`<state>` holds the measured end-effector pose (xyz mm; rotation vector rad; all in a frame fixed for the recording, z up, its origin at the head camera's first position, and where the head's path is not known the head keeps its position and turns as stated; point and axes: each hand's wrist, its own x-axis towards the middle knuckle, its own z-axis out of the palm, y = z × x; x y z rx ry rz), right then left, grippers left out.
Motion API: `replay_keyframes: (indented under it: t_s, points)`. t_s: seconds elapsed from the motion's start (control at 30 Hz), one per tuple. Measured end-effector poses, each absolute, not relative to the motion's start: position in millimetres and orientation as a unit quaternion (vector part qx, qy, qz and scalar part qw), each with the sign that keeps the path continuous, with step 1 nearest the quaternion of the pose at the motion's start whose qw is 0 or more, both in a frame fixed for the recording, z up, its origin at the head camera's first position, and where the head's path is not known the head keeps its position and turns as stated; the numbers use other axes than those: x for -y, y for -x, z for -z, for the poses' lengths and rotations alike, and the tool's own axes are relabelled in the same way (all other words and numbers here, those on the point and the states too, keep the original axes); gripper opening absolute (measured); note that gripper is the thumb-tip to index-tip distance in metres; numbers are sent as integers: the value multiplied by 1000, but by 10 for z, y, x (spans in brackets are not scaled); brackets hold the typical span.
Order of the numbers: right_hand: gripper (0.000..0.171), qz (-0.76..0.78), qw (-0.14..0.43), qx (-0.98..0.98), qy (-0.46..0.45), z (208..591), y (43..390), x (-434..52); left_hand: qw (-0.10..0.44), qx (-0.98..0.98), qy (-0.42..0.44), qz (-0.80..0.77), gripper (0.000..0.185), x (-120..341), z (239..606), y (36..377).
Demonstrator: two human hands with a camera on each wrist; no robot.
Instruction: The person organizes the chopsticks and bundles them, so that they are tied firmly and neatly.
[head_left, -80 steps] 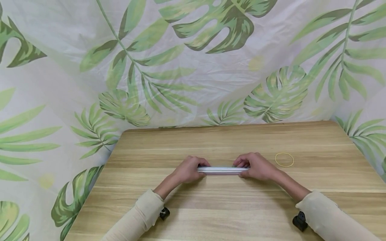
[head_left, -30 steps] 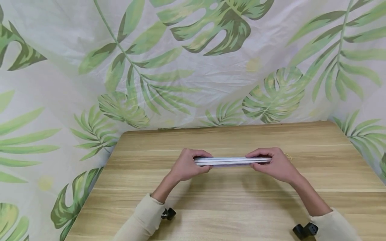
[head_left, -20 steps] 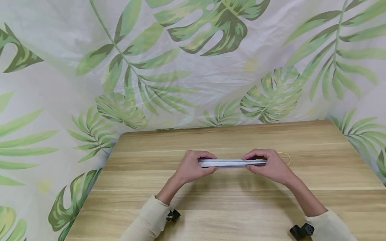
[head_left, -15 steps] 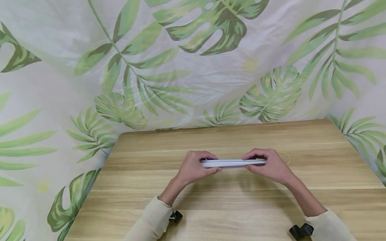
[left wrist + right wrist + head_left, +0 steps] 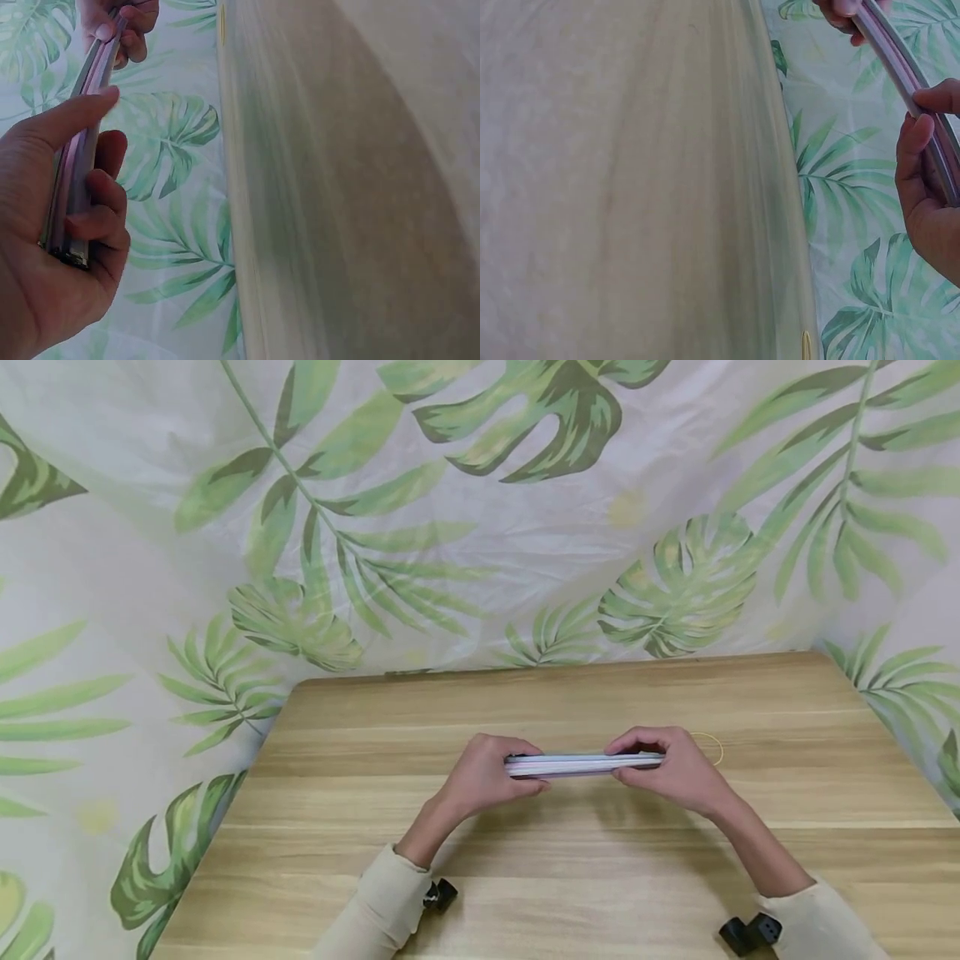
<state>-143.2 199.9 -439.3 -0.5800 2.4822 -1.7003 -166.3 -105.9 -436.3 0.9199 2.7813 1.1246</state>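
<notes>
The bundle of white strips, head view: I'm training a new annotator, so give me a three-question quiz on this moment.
1. True or false: the bundle of white strips lies flat on the wooden table with no hand on it.
2. Which hand grips the bundle's end nearer the yellow rubber band? A) left hand B) right hand
3. Fill in: behind the table hangs a cloth printed with green ______.

Key
1. False: both hands grip it, one at each end, raised off the table.
2. B
3. leaves
</notes>
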Motion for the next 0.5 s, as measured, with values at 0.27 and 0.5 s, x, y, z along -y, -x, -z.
replay_keyframes:
  t_s: [0.27,0.5]
  points:
    - [22,561,54,-802,196,4414,1431,-1978,-58,-913,-323,-242,16,1036,4298,1636]
    - [21,570,54,-796,194,4436,1421,-1960,-55,-920,-341,-185,13,1039,4205,1602]
